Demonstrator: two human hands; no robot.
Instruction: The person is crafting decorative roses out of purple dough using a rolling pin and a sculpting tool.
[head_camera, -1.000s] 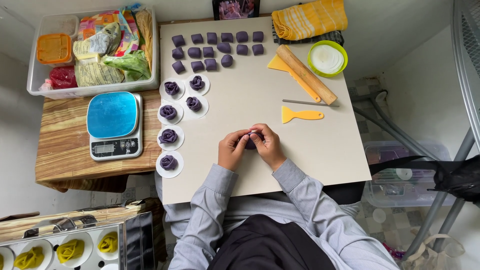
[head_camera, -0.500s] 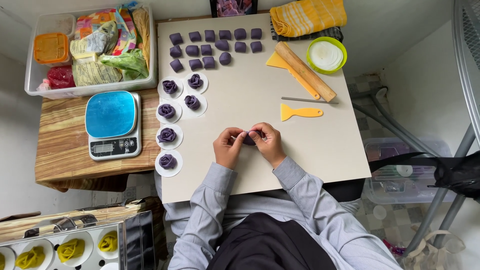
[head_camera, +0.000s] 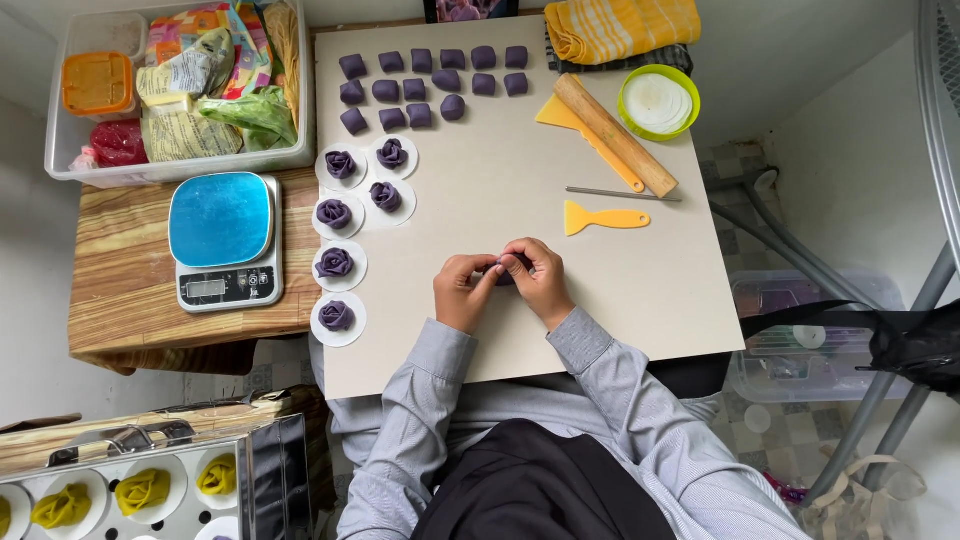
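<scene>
Left hand (head_camera: 463, 292) and right hand (head_camera: 538, 280) together pinch a small purple dough piece (head_camera: 506, 270) between fingertips, above the beige counter (head_camera: 520, 180) near its front edge.

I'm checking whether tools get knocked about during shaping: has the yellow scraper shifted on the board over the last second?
No. The yellow scraper lies just below the thin metal rod, as before.

Left hand (head_camera: 462, 292) and right hand (head_camera: 540, 280) pinching purple dough piece (head_camera: 505, 268) on beige board (head_camera: 480, 180); six dough roses (head_camera: 335, 213), yellow scraper (head_camera: 603, 217) nearby.
</scene>
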